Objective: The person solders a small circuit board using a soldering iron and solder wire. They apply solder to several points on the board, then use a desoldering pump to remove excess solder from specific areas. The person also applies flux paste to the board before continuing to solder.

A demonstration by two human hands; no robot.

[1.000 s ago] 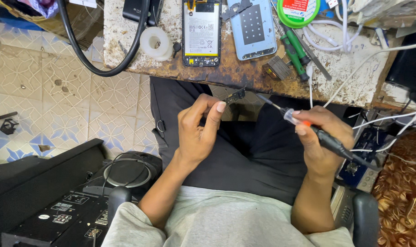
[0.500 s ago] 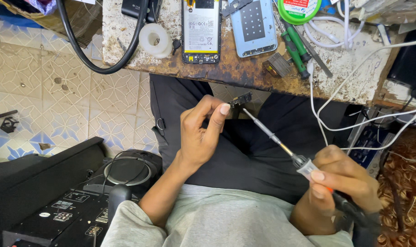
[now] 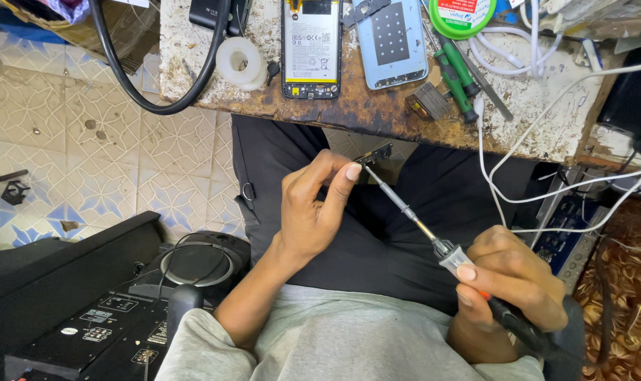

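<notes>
bench (image 3: 377, 116): worn, stained | on it: opened phone (image 3: 311, 46), tape roll (image 3: 241, 62), green screwdrivers (image 3: 456, 74), white cables (image 3: 507, 60)

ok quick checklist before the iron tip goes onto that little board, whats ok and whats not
1. Board held: ok. The left hand pinches the small board between thumb and fingers.
2. Iron held: ok. The right hand grips the soldering iron at its handle.
3. Tip on the board: cannot tell. The tip points at the board's lower edge; contact is too small to see.
4. Fingers away from the tip: not ok. The left thumb lies right beside it.
5. Support under the board: not ok. It hangs over the lap, below the bench edge.
6. Cord free: cannot tell. It leaves the frame.
</notes>
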